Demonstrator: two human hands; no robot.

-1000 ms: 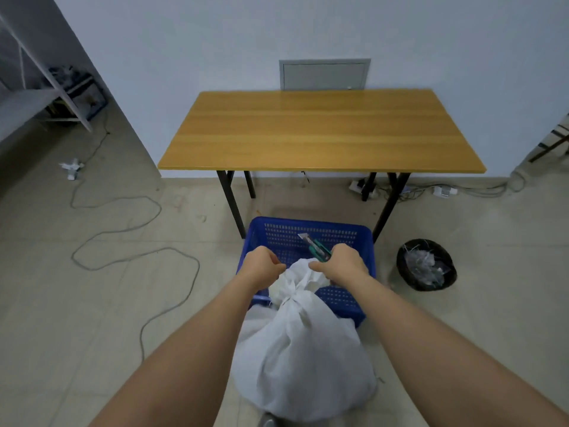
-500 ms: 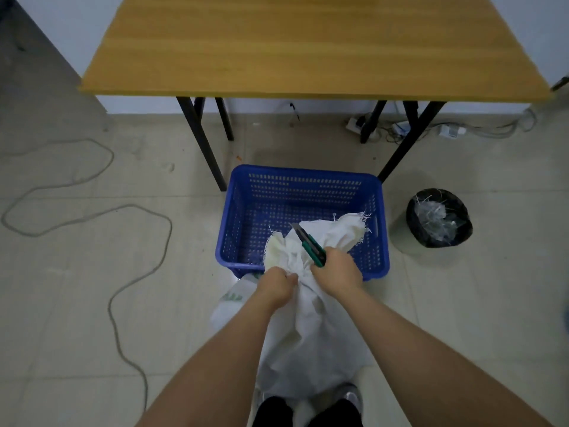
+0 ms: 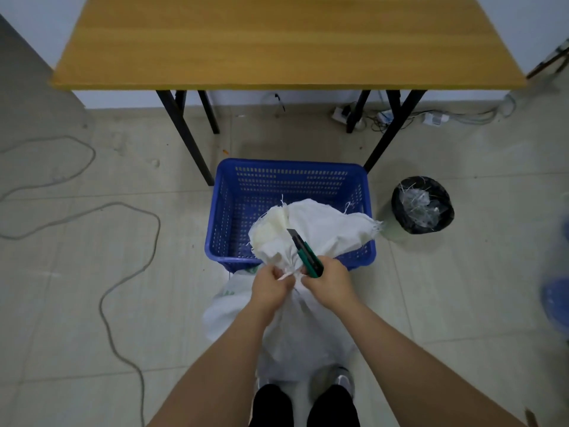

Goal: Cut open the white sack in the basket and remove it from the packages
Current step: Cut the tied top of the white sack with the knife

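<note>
A full white sack (image 3: 295, 328) stands on the floor just in front of the blue plastic basket (image 3: 234, 211), its gathered neck held up and its frayed open top (image 3: 326, 226) flopping over the basket's near rim. My left hand (image 3: 271, 288) pinches the white tie at the sack's neck. My right hand (image 3: 329, 280) grips the neck too and holds a green utility knife (image 3: 306, 254), blade out and pointing up and away over the cloth. The sack's contents are hidden.
A wooden table (image 3: 277, 41) on black legs stands behind the basket. A black-lined bin (image 3: 422, 204) sits right of the basket. A grey cable (image 3: 123, 285) loops over the tiled floor at left. Power strips and wires lie under the table at right. My shoes show at the bottom.
The view has tilted down and closer. The sack's top has spread open over the basket's rim, and both hands have shifted lower to the tied neck.
</note>
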